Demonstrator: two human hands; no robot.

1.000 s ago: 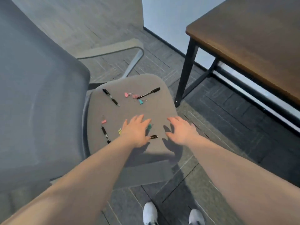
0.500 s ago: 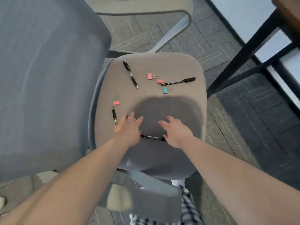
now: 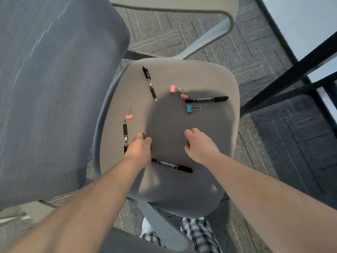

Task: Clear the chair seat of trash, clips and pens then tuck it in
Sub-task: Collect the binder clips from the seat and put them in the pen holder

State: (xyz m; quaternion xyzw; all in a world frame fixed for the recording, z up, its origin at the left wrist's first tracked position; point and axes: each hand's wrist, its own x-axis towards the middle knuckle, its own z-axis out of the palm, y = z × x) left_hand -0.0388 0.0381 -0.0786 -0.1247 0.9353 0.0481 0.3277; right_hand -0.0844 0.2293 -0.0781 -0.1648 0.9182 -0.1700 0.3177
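The grey chair seat [image 3: 209, 79] carries pens and binder clips. My left hand [image 3: 139, 147] presses on the seat's near left with fingers curled under; what it covers is hidden. Beside it lies a black pen [image 3: 125, 132], with a pink clip [image 3: 129, 116] just beyond. My right hand [image 3: 199, 146] is curled at the seat's middle right, and a small dark clip [image 3: 187, 142] shows between thumb and fingers. A black marker [image 3: 173, 165] lies between my wrists. Farther off are another pen [image 3: 149, 83], two pink clips [image 3: 173, 88], a teal clip [image 3: 189, 108] and a second marker [image 3: 207, 98].
The chair's tall grey backrest [image 3: 54, 88] fills the left. An armrest [image 3: 182, 10] arcs behind the seat. Black table legs [image 3: 284, 77] stand to the right on grey carpet tiles [image 3: 291, 143]. My plaid trousers [image 3: 198, 232] show below the seat.
The view has closed in over the seat. Both hands have curled their fingers down onto the seat, and the near marker now lies uncovered between my wrists.
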